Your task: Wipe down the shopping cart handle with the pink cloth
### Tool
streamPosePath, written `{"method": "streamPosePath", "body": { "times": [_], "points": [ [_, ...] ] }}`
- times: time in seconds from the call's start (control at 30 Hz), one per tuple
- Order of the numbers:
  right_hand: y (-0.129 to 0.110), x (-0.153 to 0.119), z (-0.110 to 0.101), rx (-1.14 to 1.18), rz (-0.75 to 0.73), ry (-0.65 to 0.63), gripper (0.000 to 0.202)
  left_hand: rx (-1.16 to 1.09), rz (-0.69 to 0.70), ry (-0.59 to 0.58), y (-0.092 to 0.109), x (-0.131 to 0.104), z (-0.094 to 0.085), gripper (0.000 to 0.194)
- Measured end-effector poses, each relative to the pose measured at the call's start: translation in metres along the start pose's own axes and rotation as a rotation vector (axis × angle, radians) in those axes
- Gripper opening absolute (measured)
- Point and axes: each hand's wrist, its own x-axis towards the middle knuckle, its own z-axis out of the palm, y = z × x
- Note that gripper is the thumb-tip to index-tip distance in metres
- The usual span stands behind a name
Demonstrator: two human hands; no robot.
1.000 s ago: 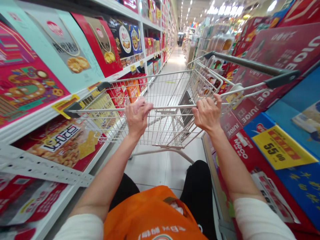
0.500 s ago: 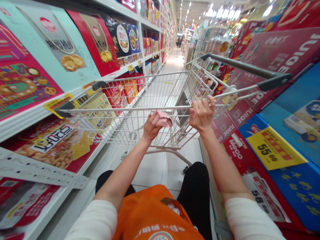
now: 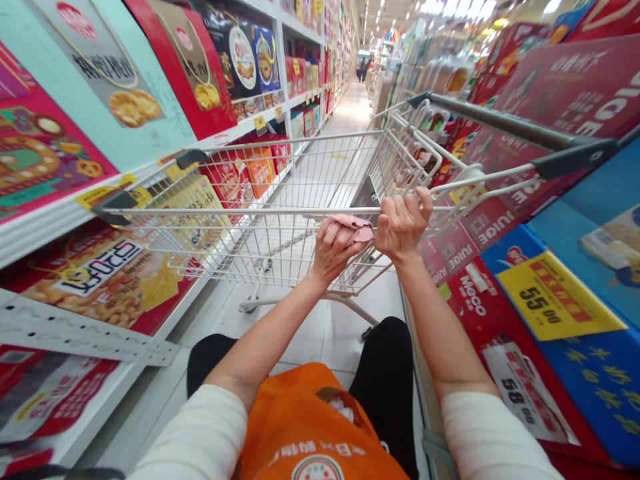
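Note:
A wire shopping cart [image 3: 280,211] stands sideways across the aisle in front of me, its dark push handle [image 3: 505,123] on the right. My right hand [image 3: 404,223] is closed around the cart's near top rail, close to the handle end. Just left of it, my left hand [image 3: 336,250] grips a folded pink cloth [image 3: 353,229] against the wires below that same rail. Whether the left fingers also hook the wire is hidden by the cloth. The basket shows only bare wires and, through them, the floor.
Shelves on the left hold gift boxes, among them a light blue box [image 3: 125,80] and a red snack box [image 3: 100,273]. Stacked red cartons [image 3: 540,100] and a yellow price sign [image 3: 560,297] line the right side. Tiled aisle floor [image 3: 353,107] runs ahead, with people far off.
My left hand has slid right along the rail with the pink cloth, closer to my right hand. My right hand keeps its hold. The cart's handle end sits slightly further right in view.

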Motion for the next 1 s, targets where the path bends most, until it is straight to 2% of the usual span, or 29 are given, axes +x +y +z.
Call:
{"method": "streamPosePath", "body": {
  "times": [0.13, 0.3, 0.37, 0.43, 0.5, 0.6, 0.67, 0.73, 0.8, 0.87, 1.0],
  "points": [
    [-0.001, 0.001, -0.001, -0.009, 0.017, -0.021, 0.078, -0.047, -0.063, -0.097, -0.002, -0.005, -0.008, 0.017],
    [-0.001, -0.002, -0.007, 0.031, 0.008, -0.057, 0.081, 0.036, -0.095, 0.000, 0.012, 0.026, -0.020, 0.033],
    [-0.001, -0.003, -0.011, 0.027, -0.011, -0.068, 0.083, 0.081, -0.104, 0.015, 0.018, 0.026, -0.017, 0.033],
    [-0.001, -0.004, -0.015, 0.018, -0.023, -0.075, 0.085, 0.117, -0.091, -0.007, 0.022, 0.010, -0.011, 0.029],
    [-0.001, -0.004, -0.018, 0.007, -0.029, -0.082, 0.086, 0.117, -0.081, -0.041, 0.024, -0.015, -0.008, 0.027],
    [0.002, -0.003, -0.020, -0.010, -0.044, -0.094, 0.086, 0.069, -0.086, -0.092, 0.025, -0.047, -0.010, 0.030],
    [0.004, -0.004, -0.019, -0.012, -0.064, -0.092, 0.086, 0.060, -0.085, -0.112, 0.024, -0.051, -0.014, 0.034],
    [0.003, -0.008, -0.017, 0.003, -0.080, -0.066, 0.086, 0.094, -0.109, -0.106, 0.022, -0.043, -0.015, 0.035],
    [-0.001, -0.015, -0.014, 0.027, -0.084, -0.026, 0.083, 0.132, -0.143, -0.096, 0.020, -0.032, -0.011, 0.034],
    [-0.007, -0.025, -0.012, 0.044, -0.074, -0.006, 0.078, 0.142, -0.142, -0.091, 0.016, -0.031, -0.004, 0.035],
    [-0.014, -0.040, -0.009, 0.046, -0.042, -0.039, 0.069, 0.093, -0.024, -0.045, 0.008, -0.066, -0.005, 0.042]
  ]
}}
